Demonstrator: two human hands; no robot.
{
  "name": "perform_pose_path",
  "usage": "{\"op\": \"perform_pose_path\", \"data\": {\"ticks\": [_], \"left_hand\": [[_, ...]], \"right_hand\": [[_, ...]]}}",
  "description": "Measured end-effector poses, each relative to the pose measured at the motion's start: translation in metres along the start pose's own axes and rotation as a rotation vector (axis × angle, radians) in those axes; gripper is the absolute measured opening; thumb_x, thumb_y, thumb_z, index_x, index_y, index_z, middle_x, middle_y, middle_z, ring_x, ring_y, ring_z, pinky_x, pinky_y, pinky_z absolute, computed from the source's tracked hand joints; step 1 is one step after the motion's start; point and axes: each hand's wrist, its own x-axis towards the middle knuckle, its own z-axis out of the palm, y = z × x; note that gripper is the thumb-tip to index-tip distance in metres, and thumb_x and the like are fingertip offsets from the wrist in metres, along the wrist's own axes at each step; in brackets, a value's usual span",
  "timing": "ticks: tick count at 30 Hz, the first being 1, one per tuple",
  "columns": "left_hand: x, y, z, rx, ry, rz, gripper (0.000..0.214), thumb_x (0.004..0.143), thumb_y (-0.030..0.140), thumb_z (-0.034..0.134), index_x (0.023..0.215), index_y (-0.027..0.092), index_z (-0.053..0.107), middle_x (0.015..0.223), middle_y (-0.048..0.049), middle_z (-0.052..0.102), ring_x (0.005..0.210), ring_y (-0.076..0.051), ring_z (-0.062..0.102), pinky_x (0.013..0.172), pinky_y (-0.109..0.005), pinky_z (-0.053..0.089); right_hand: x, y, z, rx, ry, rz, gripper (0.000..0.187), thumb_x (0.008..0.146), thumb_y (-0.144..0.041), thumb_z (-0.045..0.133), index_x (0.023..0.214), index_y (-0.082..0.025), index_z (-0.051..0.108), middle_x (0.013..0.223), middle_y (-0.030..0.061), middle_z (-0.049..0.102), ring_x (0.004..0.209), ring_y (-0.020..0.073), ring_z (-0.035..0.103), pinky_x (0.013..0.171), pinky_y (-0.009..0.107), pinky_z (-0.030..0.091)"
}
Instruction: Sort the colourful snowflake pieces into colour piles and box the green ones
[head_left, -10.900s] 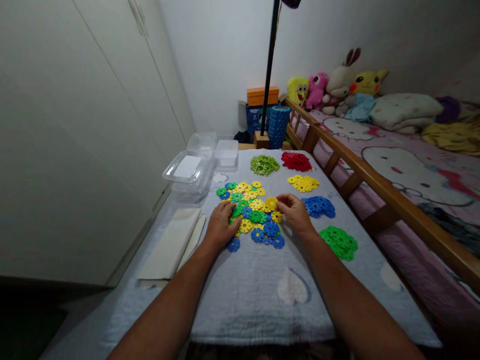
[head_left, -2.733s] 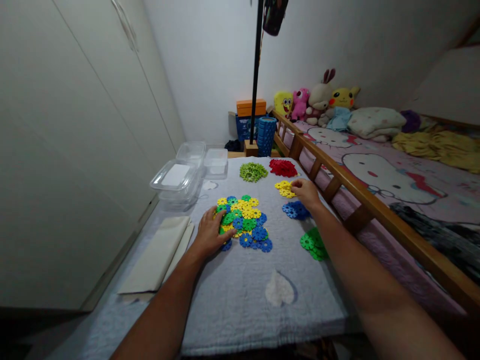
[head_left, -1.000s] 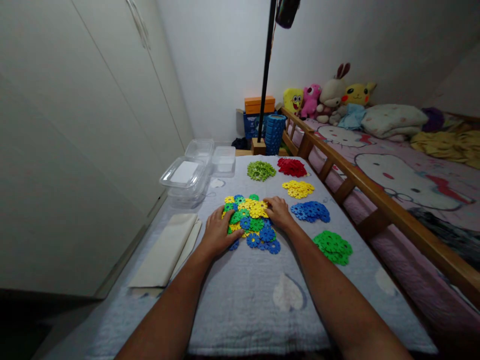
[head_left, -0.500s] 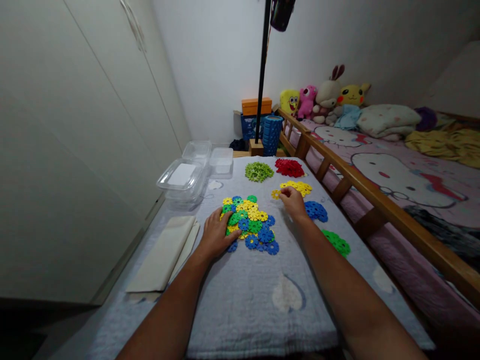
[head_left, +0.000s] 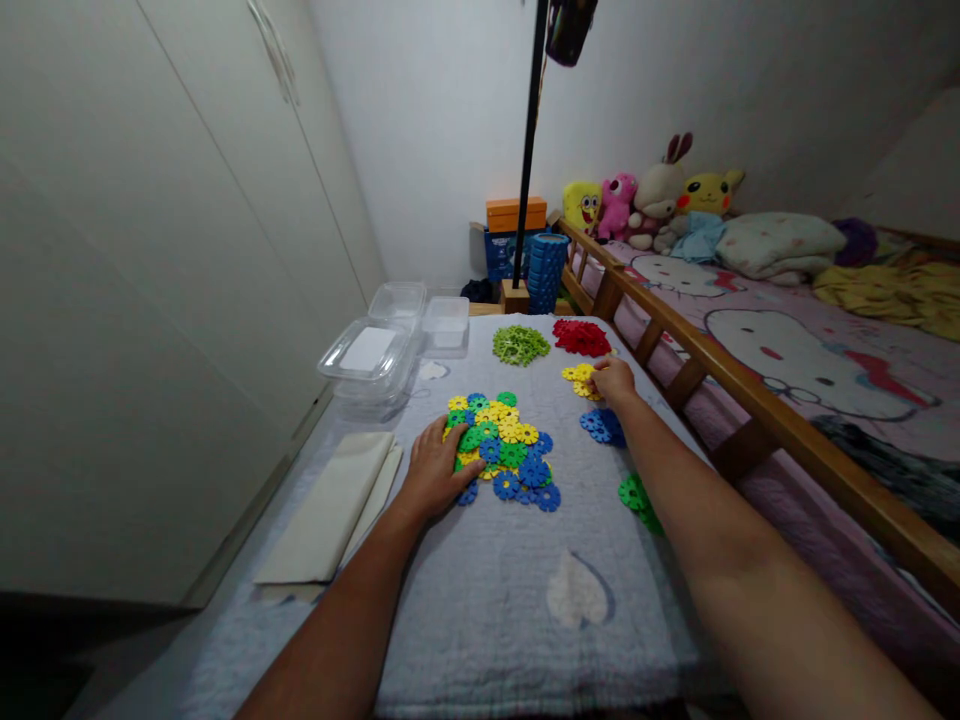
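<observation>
A mixed pile of yellow, green and blue notched plastic snowflake discs [head_left: 513, 454] lies on the cloth-covered table. My left hand [head_left: 437, 466] rests on its left edge with fingers spread, gripping nothing. Farther right, my right hand [head_left: 614, 380] has its fingers pinched at the small yellow disc pile [head_left: 577, 374], and a yellow disc shows at the fingertips. Part of that pile is behind the hand. A blue disc pile [head_left: 600, 425] and a green disc pile [head_left: 636, 495] are partly covered by my right forearm.
Light green pieces [head_left: 520, 345] and red pieces [head_left: 581, 337] form heaps at the back. Clear plastic boxes [head_left: 365, 350] stand at the back left, behind a folded beige cloth [head_left: 330, 510]. A wooden bed rail [head_left: 690, 365] runs along the right, and a black pole [head_left: 528, 150] rises behind the table.
My right hand has moved right, carrying a yellow disc from beside the yellow pile onto it. The right forearm now covers more of the blue and green piles. My left hand stays put.
</observation>
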Motion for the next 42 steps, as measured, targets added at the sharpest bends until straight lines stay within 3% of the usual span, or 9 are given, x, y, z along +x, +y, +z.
{"op": "perform_pose_path", "data": {"ticks": [3,6,13,20,25,32,36,38,42], "left_hand": [[0.000,0.000,0.001,-0.012,0.011,0.002,0.059,0.087,0.050,0.064,0.139,0.023,0.055,0.149,-0.0145,0.046,0.140,-0.034,0.042,0.116,-0.052,0.035],[0.000,0.000,0.001,-0.012,0.009,0.002,0.058,0.087,0.049,0.064,0.139,0.022,0.055,0.149,-0.0151,0.046,0.140,-0.035,0.042,0.115,-0.053,0.035],[-0.001,0.003,-0.003,-0.009,0.011,0.003,0.059,0.087,0.049,0.065,0.138,0.021,0.055,0.149,-0.0162,0.046,0.141,-0.035,0.042,0.115,-0.053,0.035],[0.000,0.003,-0.004,-0.016,-0.002,0.002,0.060,0.087,0.049,0.065,0.139,0.021,0.055,0.150,-0.0176,0.045,0.141,-0.036,0.042,0.115,-0.055,0.036],[0.000,0.002,-0.003,-0.019,0.013,0.007,0.059,0.086,0.049,0.066,0.138,0.022,0.056,0.149,-0.0161,0.046,0.140,-0.035,0.042,0.114,-0.053,0.037],[0.000,0.002,-0.003,0.002,-0.006,-0.001,0.060,0.087,0.049,0.065,0.139,0.020,0.055,0.150,-0.0167,0.044,0.141,-0.035,0.041,0.116,-0.051,0.035],[0.000,0.001,-0.002,-0.003,0.010,0.009,0.059,0.087,0.048,0.065,0.139,0.021,0.055,0.149,-0.0154,0.045,0.140,-0.034,0.042,0.116,-0.051,0.035],[0.000,0.000,-0.002,-0.005,0.007,0.012,0.058,0.088,0.048,0.064,0.139,0.022,0.054,0.149,-0.0156,0.045,0.140,-0.034,0.042,0.115,-0.052,0.036],[0.000,0.000,-0.001,-0.001,0.002,0.013,0.058,0.088,0.048,0.064,0.139,0.021,0.054,0.149,-0.0163,0.044,0.141,-0.035,0.041,0.115,-0.052,0.035]], "right_hand": [[-0.008,-0.003,-0.001,-0.009,0.048,-0.019,0.022,0.063,-0.013,0.060,0.084,-0.018,0.061,0.074,0.0021,0.066,0.064,0.0147,0.060,0.061,0.025,0.049],[-0.031,-0.008,0.004,-0.033,0.051,-0.157,0.021,0.064,-0.015,0.056,0.083,-0.019,0.064,0.083,0.0028,0.068,0.074,0.0165,0.062,0.070,0.028,0.051],[-0.115,-0.010,0.039,-0.158,-0.373,-0.526,0.018,0.074,-0.021,0.058,0.085,-0.019,0.072,0.086,0.0042,0.068,0.084,0.0188,0.062,0.081,0.032,0.048],[-0.128,-0.010,0.040,-0.324,-0.515,-0.692,0.022,0.071,-0.016,0.062,0.089,-0.017,0.074,0.094,0.0065,0.068,0.098,0.0234,0.059,0.095,0.038,0.041],[-0.126,-0.006,0.038,-0.176,-0.510,-0.607,0.011,0.067,-0.018,0.064,0.077,-0.020,0.066,0.085,0.0013,0.063,0.086,0.0183,0.055,0.083,0.032,0.044],[-0.109,-0.013,0.025,0.106,-0.470,-0.301,0.009,0.066,-0.026,0.065,0.067,-0.020,0.059,0.062,-0.0038,0.055,0.060,0.0131,0.051,0.057,0.024,0.039],[-0.073,-0.020,0.004,0.115,-0.298,-0.234,0.009,0.067,-0.025,0.067,0.070,-0.018,0.063,0.060,-0.0041,0.058,0.055,0.0113,0.052,0.053,0.022,0.040],[-0.053,-0.019,-0.006,0.111,-0.184,-0.121,0.004,0.070,-0.019,0.065,0.073,-0.017,0.064,0.060,-0.0040,0.059,0.052,0.0106,0.053,0.051,0.021,0.041],[-0.017,-0.015,-0.020,0.097,0.037,0.107,0.014,0.077,-0.007,0.063,0.087,-0.016,0.064,0.062,-0.0036,0.059,0.053,0.0100,0.057,0.051,0.020,0.044]]}}
